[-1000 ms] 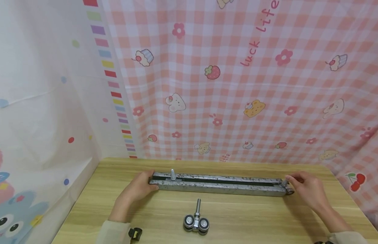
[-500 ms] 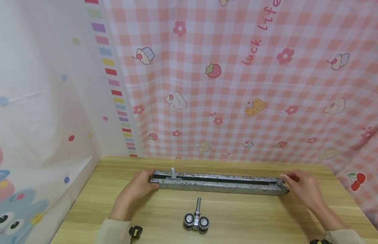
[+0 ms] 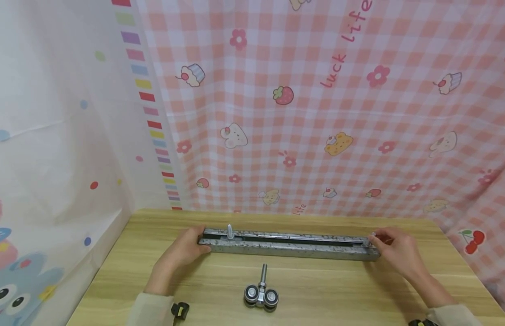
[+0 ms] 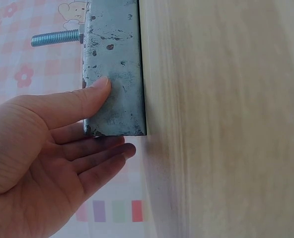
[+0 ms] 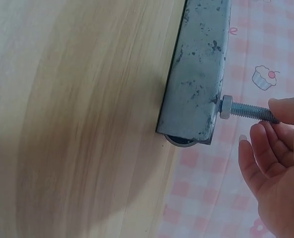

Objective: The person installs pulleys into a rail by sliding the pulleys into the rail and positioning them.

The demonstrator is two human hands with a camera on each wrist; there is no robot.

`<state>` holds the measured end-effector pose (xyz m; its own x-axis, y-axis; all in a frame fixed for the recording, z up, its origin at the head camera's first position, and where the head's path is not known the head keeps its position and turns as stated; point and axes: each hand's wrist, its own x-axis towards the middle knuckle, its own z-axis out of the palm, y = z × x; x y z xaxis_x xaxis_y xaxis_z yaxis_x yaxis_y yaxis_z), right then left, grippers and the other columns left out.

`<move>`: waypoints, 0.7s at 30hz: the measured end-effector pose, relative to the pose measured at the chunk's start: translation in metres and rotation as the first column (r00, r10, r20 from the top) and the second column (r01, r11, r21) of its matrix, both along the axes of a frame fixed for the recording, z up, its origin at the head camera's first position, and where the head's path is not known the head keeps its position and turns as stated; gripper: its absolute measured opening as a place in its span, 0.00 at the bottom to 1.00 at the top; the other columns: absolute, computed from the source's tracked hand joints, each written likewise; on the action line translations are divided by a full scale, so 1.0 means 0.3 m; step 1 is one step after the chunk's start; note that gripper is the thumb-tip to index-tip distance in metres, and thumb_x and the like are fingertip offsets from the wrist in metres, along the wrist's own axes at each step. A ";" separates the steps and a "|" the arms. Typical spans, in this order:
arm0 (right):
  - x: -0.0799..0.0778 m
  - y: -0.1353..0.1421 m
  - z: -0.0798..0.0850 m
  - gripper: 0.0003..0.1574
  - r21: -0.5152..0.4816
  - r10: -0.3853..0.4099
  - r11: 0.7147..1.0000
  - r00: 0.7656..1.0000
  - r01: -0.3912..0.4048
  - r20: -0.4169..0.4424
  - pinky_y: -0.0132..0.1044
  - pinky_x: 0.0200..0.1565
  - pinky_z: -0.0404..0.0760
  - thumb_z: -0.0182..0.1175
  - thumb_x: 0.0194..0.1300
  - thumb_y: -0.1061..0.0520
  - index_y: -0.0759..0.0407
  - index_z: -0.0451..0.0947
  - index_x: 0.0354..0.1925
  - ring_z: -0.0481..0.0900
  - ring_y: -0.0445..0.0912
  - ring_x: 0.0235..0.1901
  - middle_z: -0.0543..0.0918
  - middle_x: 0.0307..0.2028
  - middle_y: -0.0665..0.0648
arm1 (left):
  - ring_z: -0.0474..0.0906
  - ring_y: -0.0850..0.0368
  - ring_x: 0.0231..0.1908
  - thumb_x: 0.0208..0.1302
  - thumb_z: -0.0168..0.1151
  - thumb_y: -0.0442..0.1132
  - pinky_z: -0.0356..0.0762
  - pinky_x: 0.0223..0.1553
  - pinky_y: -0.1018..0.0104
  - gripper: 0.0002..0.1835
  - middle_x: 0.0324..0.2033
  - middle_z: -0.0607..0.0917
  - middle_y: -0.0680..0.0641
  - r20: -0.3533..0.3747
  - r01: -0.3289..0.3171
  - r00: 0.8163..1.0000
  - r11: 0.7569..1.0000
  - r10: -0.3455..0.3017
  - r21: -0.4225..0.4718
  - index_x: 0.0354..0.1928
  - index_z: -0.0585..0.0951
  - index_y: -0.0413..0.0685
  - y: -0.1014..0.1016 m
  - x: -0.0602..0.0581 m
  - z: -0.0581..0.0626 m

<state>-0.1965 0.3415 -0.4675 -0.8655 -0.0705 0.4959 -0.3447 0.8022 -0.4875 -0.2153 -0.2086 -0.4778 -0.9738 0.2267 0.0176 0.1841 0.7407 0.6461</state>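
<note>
A grey, speckled steel track (image 3: 285, 251) with a slot along its top lies across the table. My left hand (image 3: 187, 248) holds its left end, thumb on the front face and the other fingers behind and past the end. Near that end a threaded bolt (image 4: 55, 38) stands up out of the slot. At the opposite end, my right hand (image 3: 401, 253) pinches the tip of another roller trolley's bolt (image 5: 251, 111) between thumb and fingers. Part of that trolley's wheel (image 5: 183, 142) shows at the track's open end; the remainder is hidden inside.
A loose roller trolley (image 3: 261, 295) with several wheels lies on the wooden table (image 3: 317, 294) in front of the track, its bolt pointing away from me. A pink checked curtain (image 3: 301, 113) hangs behind the table's far edge, and a white one (image 3: 73, 158) at left.
My right hand has moved left with the pinched trolley, whose wheel stuck out past the track's right end and now sits mostly inside. The left hand keeps its hold.
</note>
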 end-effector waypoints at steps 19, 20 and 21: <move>-0.005 -0.062 0.001 0.07 -0.020 0.033 0.999 0.999 -0.033 -0.012 0.22 0.30 0.79 0.73 0.61 0.67 0.67 0.88 0.40 0.80 0.33 0.30 0.88 0.34 0.59 | 0.82 0.43 0.54 0.63 0.74 0.30 0.80 0.59 0.44 0.29 0.53 0.86 0.34 0.018 -0.006 1.000 1.000 0.006 0.006 0.64 0.76 0.26 0.002 -0.002 -0.002; -0.005 -0.065 0.000 0.07 -0.022 0.034 0.999 0.999 -0.034 -0.009 0.22 0.30 0.79 0.73 0.62 0.67 0.67 0.88 0.40 0.80 0.33 0.30 0.88 0.34 0.59 | 0.82 0.42 0.55 0.64 0.74 0.30 0.80 0.60 0.44 0.29 0.54 0.85 0.34 0.025 -0.009 1.000 1.000 0.009 0.009 0.65 0.76 0.26 0.002 -0.002 -0.002; -0.006 -0.069 0.000 0.07 -0.024 0.034 0.999 0.999 -0.034 -0.004 0.22 0.30 0.79 0.73 0.62 0.67 0.67 0.88 0.40 0.80 0.33 0.30 0.89 0.34 0.59 | 0.82 0.42 0.56 0.64 0.73 0.30 0.80 0.60 0.44 0.29 0.54 0.85 0.33 0.025 -0.007 1.000 1.000 0.007 0.009 0.65 0.76 0.26 0.002 -0.002 -0.002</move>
